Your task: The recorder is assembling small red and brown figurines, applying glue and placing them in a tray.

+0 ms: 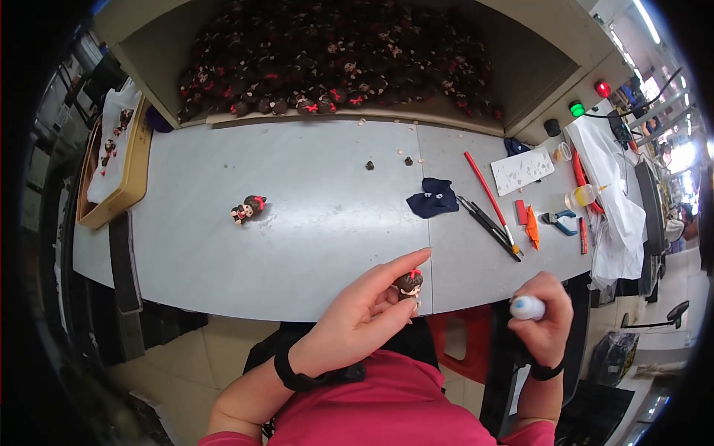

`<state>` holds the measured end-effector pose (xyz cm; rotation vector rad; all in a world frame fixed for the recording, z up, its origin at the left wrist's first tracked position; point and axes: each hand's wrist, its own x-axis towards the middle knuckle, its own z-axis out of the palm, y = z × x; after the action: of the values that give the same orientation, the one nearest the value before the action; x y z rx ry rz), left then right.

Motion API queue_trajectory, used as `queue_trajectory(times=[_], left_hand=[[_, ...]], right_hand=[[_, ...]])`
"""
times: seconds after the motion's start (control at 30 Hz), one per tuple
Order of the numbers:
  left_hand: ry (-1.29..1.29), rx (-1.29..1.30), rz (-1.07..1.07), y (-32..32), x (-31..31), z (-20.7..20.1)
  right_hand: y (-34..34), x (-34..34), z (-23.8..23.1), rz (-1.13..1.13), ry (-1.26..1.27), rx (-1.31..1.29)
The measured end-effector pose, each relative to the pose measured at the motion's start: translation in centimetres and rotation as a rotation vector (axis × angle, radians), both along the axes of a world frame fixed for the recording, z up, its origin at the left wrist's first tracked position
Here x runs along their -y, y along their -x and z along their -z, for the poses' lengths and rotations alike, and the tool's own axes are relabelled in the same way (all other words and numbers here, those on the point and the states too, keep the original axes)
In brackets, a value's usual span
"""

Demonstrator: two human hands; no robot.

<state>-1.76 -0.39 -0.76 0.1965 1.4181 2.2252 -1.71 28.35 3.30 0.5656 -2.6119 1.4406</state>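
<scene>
Near the front edge of the table, my left hand (375,301) is closed around a small doll figurine (410,285) with dark brown hair and a red bow. The figurine's head shows between thumb and index finger; part of its body is hidden by the fingers. To the right, past the table's front edge, my right hand (547,312) grips a small white bottle (527,307) with a light blue end. Another figurine (248,209) with a red bow lies on the left part of the grey table (320,171), apart from both hands.
A bin (520,111) full of similar figurines spans the back. At left stands a yellow-brown box (111,201) lined with white. On the right lie a dark cloth (433,198), a red pencil-like stick (485,189), blue-handled cutters (563,222), an orange cloth scrap (532,227) and a white block (523,172).
</scene>
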Motion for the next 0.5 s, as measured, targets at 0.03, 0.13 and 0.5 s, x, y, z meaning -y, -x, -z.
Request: queue_trajectory(times=[0.03, 0.13, 0.5], left_hand=[[0.006, -0.009, -0.008, 0.0, -0.1, 0.0], [0.038, -0.039, -0.006, 0.0, 0.1, 0.1], [0.098, -0.112, 0.019, 0.1, 0.0, 0.1]], right_hand=[[0.1, 0.9, -0.1, 0.002, 0.014, 0.006], [0.6, 1.8, 0.1, -0.074, -0.054, -0.012], [2.0, 2.9, 0.0, -0.189, -0.228, -0.075]])
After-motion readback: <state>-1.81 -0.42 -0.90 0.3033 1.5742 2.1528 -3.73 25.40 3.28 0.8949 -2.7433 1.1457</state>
